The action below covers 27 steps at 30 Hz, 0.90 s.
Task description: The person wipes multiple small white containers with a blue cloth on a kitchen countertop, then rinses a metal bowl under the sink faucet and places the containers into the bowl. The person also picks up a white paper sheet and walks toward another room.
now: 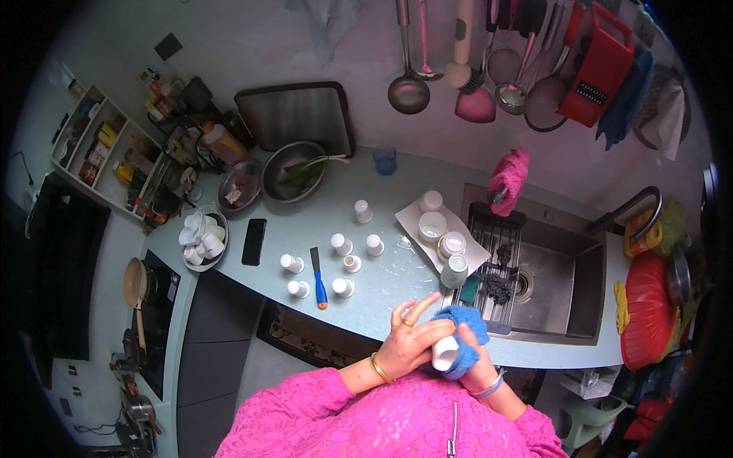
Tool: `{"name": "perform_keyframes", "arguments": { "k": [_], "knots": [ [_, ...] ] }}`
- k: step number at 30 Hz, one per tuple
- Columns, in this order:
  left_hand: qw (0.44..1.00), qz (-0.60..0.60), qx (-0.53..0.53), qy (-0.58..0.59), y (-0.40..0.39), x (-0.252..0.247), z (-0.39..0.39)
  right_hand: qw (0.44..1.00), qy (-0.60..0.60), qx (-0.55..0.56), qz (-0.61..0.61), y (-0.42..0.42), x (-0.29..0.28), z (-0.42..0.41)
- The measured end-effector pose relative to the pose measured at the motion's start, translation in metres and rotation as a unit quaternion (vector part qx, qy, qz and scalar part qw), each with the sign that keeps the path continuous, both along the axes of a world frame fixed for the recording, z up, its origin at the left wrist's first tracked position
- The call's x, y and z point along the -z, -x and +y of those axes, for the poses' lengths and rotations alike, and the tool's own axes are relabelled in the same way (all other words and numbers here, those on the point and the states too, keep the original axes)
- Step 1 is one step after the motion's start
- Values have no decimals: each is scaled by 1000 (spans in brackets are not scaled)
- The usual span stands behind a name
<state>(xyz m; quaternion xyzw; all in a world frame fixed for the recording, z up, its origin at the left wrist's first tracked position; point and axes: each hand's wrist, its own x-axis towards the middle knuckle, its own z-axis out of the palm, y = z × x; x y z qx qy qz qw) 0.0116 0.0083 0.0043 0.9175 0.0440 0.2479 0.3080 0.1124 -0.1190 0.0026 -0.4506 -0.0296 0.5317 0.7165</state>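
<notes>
My left hand (408,342), with a ring and a gold bracelet, grips a small white bottle (444,352) whose open end tilts down toward me. Wrapped about the bottle's far and right side is a blue cloth (461,318), held by my right hand (477,358). Both hands are in front of my chest at the counter's near edge. Several small white bottles stand on the counter to the left, among them a capped bottle (343,287) and an uncapped bottle (352,263). A putty knife with a blue and orange handle (320,291) lies between them.
Right of my hands is a steel sink (558,286) with a drying rack (495,252). A white tray (408,220) bears jars, beside a pale green jar (456,271). Water wets the counter (395,275). Further left are a phone (253,242) and a white basket (220,262).
</notes>
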Motion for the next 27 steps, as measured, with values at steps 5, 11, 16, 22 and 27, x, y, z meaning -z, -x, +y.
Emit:
{"name": "perform_keyframes", "arguments": {
  "k": [5,11,16,22,27],
  "knots": [
    [929,-31,44,367,-3,3,0,987,78,18,-137,3,7,1],
    [824,-90,-178,530,19,100,92,992,83,60,-72,-4,11,2],
    [936,153,-303,91,50,139,184,992,73,97,-47,-9,18,2],
    [956,219,-181,-69,35,169,206,992,59,101,-46,-7,6,11],
    [938,291,-156,-109,20,180,208,990,71,113,-34,-7,15,8]
  ]
}}
